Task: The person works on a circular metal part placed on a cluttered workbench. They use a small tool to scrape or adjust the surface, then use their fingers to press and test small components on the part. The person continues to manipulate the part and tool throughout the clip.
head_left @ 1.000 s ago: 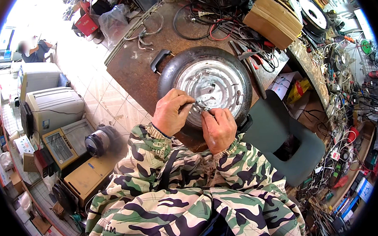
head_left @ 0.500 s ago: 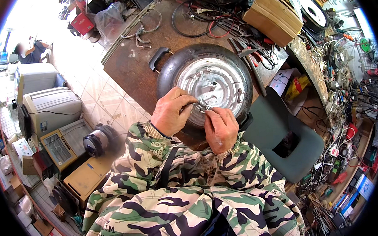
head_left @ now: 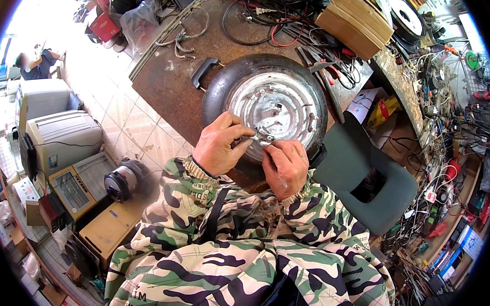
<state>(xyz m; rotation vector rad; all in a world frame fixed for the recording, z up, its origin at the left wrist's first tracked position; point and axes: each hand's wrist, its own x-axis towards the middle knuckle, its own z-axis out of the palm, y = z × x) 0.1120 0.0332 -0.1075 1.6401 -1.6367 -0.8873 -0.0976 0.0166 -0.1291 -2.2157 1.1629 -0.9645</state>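
A round dark pan [head_left: 301,71] with black side handles lies bottom up on the brown workbench [head_left: 165,93]. Its silvery underside [head_left: 288,125] carries a coiled ring and several small metal posts. Over the near edge of that underside, my left hand [head_left: 217,146] pinches with thumb and forefinger, and a small pale bit shows at the tips. Close beside it on the right, my right hand [head_left: 286,167] is also closed in a pinch at the near rim. What its fingers hold is too small to make out.
Pliers [head_left: 327,80] and cables [head_left: 237,21] lie beyond the pan, near a cardboard box [head_left: 355,23]. To my right stands a dark green chair [head_left: 364,174]. Appliances [head_left: 65,141] crowd the left floor. A person [head_left: 37,64] sits far off at upper left.
Both hands stay pinched at the near edge of the pan's underside, with only slight finger shifts. My right fingertips have moved slightly left.
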